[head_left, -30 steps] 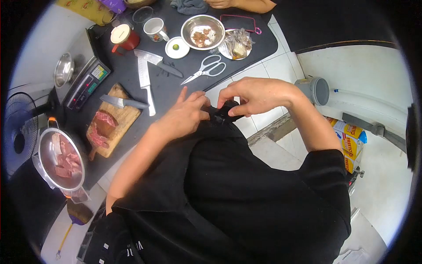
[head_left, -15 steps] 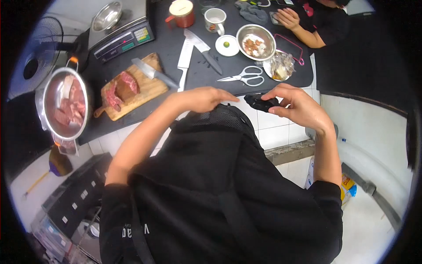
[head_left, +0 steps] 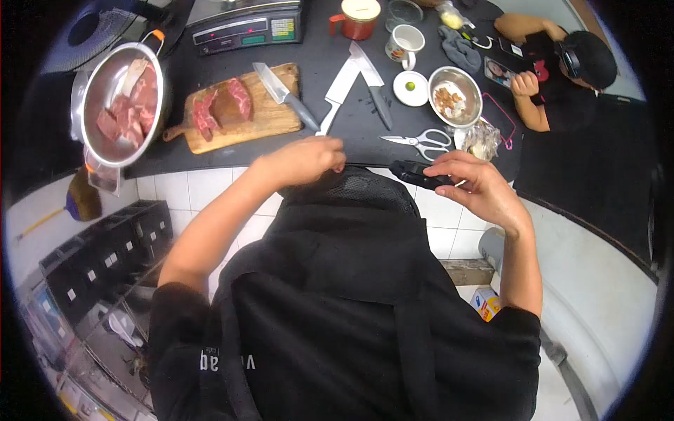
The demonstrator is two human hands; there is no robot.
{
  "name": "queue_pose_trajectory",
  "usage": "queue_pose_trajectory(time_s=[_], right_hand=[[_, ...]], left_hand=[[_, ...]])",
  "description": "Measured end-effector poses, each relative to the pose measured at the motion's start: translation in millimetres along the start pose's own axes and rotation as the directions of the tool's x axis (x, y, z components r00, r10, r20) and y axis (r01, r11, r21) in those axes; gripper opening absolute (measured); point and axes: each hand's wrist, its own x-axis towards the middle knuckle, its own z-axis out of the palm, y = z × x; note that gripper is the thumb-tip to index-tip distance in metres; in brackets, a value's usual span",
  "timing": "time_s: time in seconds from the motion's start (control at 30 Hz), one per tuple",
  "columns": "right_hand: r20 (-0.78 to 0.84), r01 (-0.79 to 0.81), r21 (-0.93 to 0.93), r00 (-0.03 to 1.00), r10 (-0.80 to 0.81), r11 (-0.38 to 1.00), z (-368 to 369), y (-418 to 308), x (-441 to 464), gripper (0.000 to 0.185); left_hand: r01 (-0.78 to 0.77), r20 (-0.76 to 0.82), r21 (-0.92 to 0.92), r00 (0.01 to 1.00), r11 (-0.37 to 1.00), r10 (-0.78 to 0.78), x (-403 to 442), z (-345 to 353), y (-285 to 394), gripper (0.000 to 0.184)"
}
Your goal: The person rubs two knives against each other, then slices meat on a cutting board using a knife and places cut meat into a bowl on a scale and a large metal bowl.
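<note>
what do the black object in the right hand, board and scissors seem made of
Black object: perhaps plastic, faintly glossy highlights, though unclear. Board: wood, seemingly matte; brown grain shows. Scissors: probably steel blades, given their metallic grey look; pale, smooth handles, likely plastic.

Bright, even light; fisheye view with black corners.
Left of the cutting board, the steel bowl gleams; up-left of the board, the fan looks soft and stretched.
</note>
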Motion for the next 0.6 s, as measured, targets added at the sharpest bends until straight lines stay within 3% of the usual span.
queue_pose_trajectory(time_s=[0.07, 0.13, 0.27, 0.33, 0.47, 0.6], right_hand=[[0.018, 0.029, 0.02, 0.999, -0.029, 0.999, 3, -6, 10, 0.025], [0.031, 0.079, -0.013, 0.996, -0.078, 0.997, 6, -10, 19, 0.026], [0.087, 0.188, -0.053, 0.979, -0.183, 0.981, 11, -21, 36, 0.027], [0.116, 0.25, -0.07, 0.964, -0.241, 0.966, 15, -27, 46, 0.027], [0.245, 0.357, -0.087, 0.913, -0.328, 0.93, 21, -36, 68, 0.027], [0.417, 0.424, -0.096, 0.839, -0.35, 0.901, 35, -42, 85, 0.027]], left_hand=[[0.067, 0.018, 0.0, 0.998, 0.998, -0.067, -31, 3, -2, 0.013], [0.264, 0.158, -0.008, 0.953, 0.965, -0.259, -56, 14, -7, 0.016], [0.29, 0.031, -0.046, 0.957, 0.956, -0.289, -71, 24, 3, 0.022], [0.15, -0.206, -0.199, 0.96, 0.968, -0.191, -57, 20, 22, 0.029], [0.096, -0.128, -0.322, 0.981, 0.942, -0.144, -63, 31, 23, 0.038], [0.03, -0.19, -0.332, 0.977, 0.943, -0.098, -75, 43, 16, 0.033]])
